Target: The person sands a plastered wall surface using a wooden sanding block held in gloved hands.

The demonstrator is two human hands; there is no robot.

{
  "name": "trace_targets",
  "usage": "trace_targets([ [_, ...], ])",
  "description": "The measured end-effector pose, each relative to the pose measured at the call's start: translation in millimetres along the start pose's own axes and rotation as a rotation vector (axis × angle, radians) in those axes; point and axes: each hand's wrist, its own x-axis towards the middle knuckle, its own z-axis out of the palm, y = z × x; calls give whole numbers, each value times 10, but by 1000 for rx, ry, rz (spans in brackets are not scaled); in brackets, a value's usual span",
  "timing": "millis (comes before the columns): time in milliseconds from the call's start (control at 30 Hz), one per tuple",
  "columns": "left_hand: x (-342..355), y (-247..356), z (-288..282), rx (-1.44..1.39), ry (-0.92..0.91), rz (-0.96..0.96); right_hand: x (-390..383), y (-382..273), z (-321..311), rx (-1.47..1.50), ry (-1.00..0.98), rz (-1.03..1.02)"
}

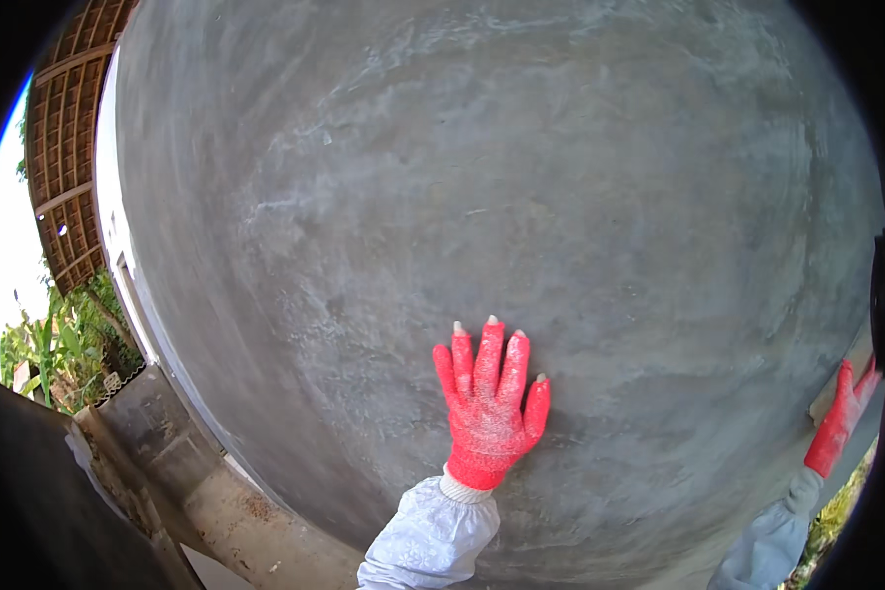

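Right hand (832, 433): showing at the far right in a red glove, its upper end reaching a dark shape; I cannot tell whether its fingers are grasping or hanging loose.
Dark shape (883, 305): running out past the lens rim, its kind hard to make out.
Left hand (490, 413): appearing to rest flat against the wall, low centre; the fingers are spreading apart and clasping nothing, the palm hiding behind the hand's back.
Left glove: showing red with whitish smears, pale tips and a cream cuff.
Sleeves: pale left sleeve (433, 531) and bluish right sleeve (762, 551), both running off the lower edge.
Wall (521, 197): standing before the person, filling most of the view; showing mottled grey, with lighter streaks and scuffs.
Left side: brown roof underside (69, 157) hanging above green plants (69, 354), the rim cropping both.
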Motion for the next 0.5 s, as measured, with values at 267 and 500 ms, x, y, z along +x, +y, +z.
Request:
trace_targets([
  [267, -128, -251, -305, 110, 17, 45, -1174, -2767, -289, 178, -717, -277],
  [500, -145, -44, -99, 37, 25, 96, -246, -1092, -100, 320, 30, 297],
])
